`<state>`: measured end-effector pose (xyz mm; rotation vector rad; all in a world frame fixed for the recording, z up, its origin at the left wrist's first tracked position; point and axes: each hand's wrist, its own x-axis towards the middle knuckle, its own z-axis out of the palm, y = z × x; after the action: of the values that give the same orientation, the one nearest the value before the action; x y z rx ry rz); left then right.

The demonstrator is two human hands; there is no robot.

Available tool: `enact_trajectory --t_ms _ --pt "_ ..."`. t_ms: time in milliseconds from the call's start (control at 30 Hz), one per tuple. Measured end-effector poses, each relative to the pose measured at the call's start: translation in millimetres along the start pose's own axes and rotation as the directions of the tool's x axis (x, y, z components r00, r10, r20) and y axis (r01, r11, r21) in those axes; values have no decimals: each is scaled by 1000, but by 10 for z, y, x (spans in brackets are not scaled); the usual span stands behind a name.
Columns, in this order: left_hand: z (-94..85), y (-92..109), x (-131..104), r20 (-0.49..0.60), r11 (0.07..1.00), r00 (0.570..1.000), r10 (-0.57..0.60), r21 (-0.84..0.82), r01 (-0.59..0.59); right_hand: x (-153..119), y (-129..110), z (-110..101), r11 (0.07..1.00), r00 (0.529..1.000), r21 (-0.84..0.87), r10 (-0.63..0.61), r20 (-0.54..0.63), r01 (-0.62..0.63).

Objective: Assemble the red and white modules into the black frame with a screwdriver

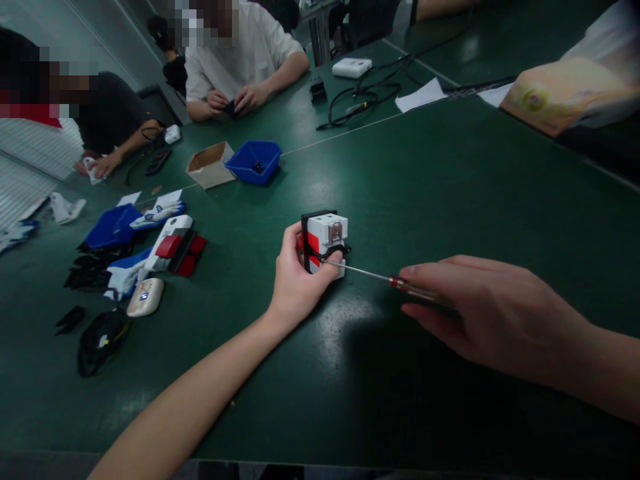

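Near the middle of the green table, my left hand (pixel 299 277) is closed around a small white device (pixel 325 230) with a red patch on its side. A black frame (pixel 306 241) sits along the device's left edge, and a thin black bracket crosses its front by my thumb. My right hand (pixel 500 310) grips a screwdriver (pixel 400 283) with a reddish, see-through handle. The screwdriver's thin shaft points left, its tip at the black bracket beside my left thumb. Whether the tip sits in a screw is too small to tell.
Across the table (pixel 450 187) stand a cardboard box (pixel 213 167) and a blue bin (pixel 256 162) with small black parts. At left lie another blue bin (pixel 113 225), gloves, a cream case (pixel 145 297) and a coiled black cable (pixel 103 340). Other people sit opposite, their hands busy.
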<state>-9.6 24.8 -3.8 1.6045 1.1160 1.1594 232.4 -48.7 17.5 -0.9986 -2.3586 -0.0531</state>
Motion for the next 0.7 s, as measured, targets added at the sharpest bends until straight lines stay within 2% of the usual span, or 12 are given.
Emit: enact_trajectory --t_ms 133,367,600,700 --pt "2 -11 11 -8 1000 1000 -1 1 1 -79 12 50 991 993 78 -116 30 113" --pt "22 -8 -4 4 1000 1000 25 4 -25 2 -5 -46 997 997 -51 57 -51 -60" --pt "31 1 12 -1 1000 1000 19 15 -19 -136 16 42 997 998 54 -58 41 56" --pt "32 5 9 5 1000 1000 21 23 -21 -107 10 -5 1000 1000 11 8 4 -8"
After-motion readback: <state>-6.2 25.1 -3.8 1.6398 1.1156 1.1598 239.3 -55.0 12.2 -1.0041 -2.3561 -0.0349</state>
